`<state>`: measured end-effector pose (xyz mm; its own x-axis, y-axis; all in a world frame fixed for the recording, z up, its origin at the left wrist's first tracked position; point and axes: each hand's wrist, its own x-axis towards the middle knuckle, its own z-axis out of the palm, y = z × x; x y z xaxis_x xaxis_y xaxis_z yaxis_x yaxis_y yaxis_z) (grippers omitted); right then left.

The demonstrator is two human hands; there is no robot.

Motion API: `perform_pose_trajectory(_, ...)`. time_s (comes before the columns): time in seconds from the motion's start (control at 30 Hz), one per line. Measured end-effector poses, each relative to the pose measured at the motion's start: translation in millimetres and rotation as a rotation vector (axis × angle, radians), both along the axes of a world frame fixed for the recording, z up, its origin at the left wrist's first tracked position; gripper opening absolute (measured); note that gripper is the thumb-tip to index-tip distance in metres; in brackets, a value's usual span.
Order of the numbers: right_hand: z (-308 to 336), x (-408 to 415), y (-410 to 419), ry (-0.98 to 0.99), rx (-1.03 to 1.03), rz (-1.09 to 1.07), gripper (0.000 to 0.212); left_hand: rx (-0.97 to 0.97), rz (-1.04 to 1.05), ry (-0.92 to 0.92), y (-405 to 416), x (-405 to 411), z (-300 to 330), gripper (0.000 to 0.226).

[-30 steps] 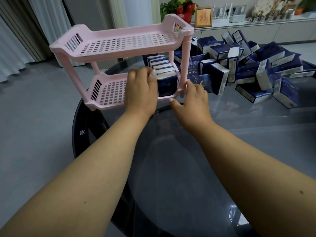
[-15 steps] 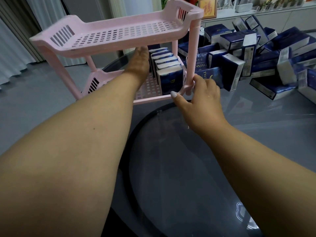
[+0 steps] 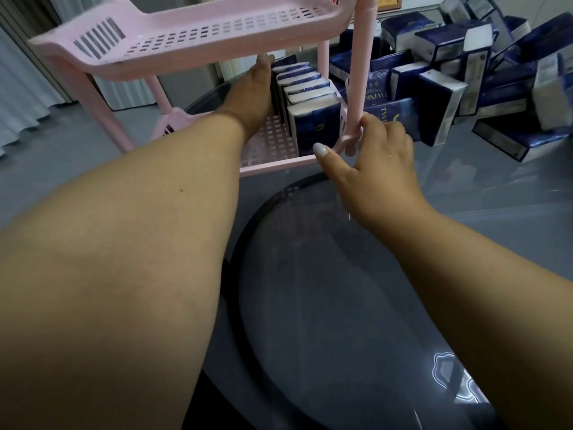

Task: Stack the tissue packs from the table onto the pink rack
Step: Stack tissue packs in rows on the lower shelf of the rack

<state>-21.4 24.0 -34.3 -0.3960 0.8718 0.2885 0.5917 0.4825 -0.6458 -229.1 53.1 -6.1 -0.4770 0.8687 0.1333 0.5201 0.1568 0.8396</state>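
A two-tier pink rack (image 3: 192,32) stands on the glass table. On its lower shelf a row of blue and white tissue packs (image 3: 313,119) stands upright at the right end. My left hand (image 3: 252,91) reaches into the lower shelf with straight fingers lying flat against the left side of that row. At the rack's front right corner my right hand (image 3: 372,156) curls its fingers round the foot of the pink post. A loose heap of tissue packs (image 3: 459,76) lies on the table to the right of the rack.
The round dark glass table (image 3: 325,290) stretches toward me. The grey floor and pale curtains (image 3: 21,97) are on the left. A counter runs along the back behind the heap of packs.
My left hand has slid from the front of the row deeper into the lower shelf along the packs' left side. The view has moved closer to the rack. My right hand stays at the corner post.
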Motion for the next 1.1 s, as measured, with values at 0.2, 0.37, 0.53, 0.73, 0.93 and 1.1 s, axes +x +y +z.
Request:
perform_pose_trajectory(0.2,-0.4,-0.6,-0.7,-0.014,0.011,0.003,0.073,0.019,-0.035,-0.029,1.5,10.7,2.2,0.083)
perform_pose_trajectory(0.37,-0.8,-1.0,-0.2,-0.007,0.015,0.008,0.072,0.078,-0.010,-0.123,2.6,16.1,-5.2,0.074)
perform_pose_trajectory(0.53,-1.7,-0.8,0.5,0.002,0.019,0.010,0.071,0.085,-0.020,-0.197,0.9,19.2,-6.0,0.051)
perform_pose_trajectory(0.73,-2.4,-0.8,1.6,0.015,0.017,0.009,0.073,0.070,-0.006,-0.165,1.4,14.0,-2.9,0.069)
perform_pose_trajectory(0.93,-0.4,4.5,-1.3,0.076,-0.016,-0.004,0.072,0.070,0.102,-0.270,-2.5,18.2,-2.1,0.069)
perform_pose_trajectory(1.1,1.2,8.8,-4.0,0.236,-0.020,-0.054,0.053,0.076,0.246,-0.286,-30.4,49.9,3.5,0.056)
